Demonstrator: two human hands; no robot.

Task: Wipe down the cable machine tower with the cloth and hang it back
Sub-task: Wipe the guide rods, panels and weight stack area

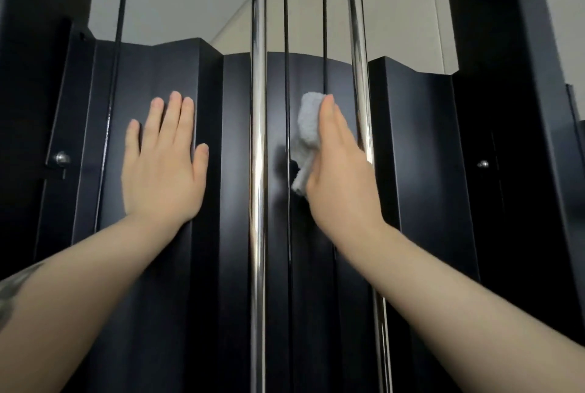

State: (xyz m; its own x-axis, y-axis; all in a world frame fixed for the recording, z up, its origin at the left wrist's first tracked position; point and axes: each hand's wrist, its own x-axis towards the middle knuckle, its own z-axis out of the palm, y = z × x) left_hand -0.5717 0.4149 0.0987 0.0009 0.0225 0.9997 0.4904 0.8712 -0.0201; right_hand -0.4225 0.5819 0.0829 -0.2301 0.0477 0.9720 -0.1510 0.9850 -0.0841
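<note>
Pressing a white cloth (306, 136) against the dark central panel (316, 266) of the cable machine tower (427, 171), the right hand (340, 177) reached between the two chrome guide rods (258, 171). Its fingers were extended and together, flat over the cloth, which sat bunched between palm and panel, beside a thin black cable (324, 28). The left hand (164, 164) lay flat on the left panel (152, 266), fingers spread and straight, holding nothing.

Hazards, as judged from this position:
- The cloth was pressed, not gripped; reduced pressure could let it drop behind the rods.
- The loose lower end of the cloth could snag on a cable or rod.
- The wrist was close to the right rod; a wide stroke could strike it.
- The hanging point was not in view.
</note>
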